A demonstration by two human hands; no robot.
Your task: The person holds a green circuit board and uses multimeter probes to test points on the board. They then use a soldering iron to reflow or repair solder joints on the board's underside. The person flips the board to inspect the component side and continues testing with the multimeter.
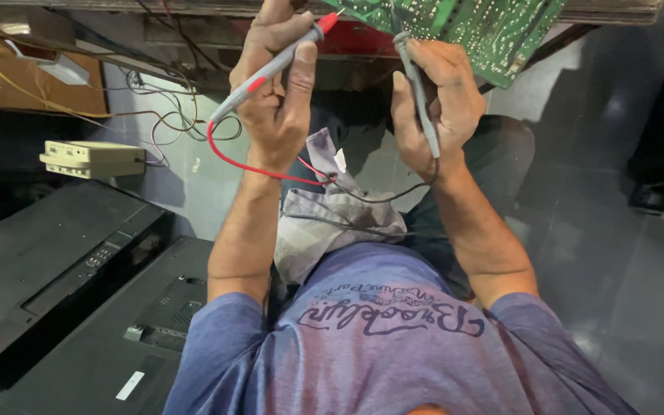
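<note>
Fingers of the left hand [274, 92] are wrapped tight round a red-tipped meter probe [274, 68], thumb pressed along its grey shaft, and the fingers of the right hand [433, 104] are pinched shut on a black probe [416, 88]. Both tips point up and far toward the green circuit board [493, 31], which juts out from under the dark bench edge at the far side, right of centre. The black tip seems to rest against the board's near edge; the red tip sits just left of the board, and whether it touches cannot be told. So the probing looks under way, with both leads in hand and contact on at least one side unsettled. A red lead [244, 163] and a black lead [382, 196] trail down across a grey cloth [332, 223] on the lap. To the left lie two black flat-screen sets [55, 269] face down, a cream box [90, 157], and tangled wires [163, 115] hanging near the left forearm.
</note>
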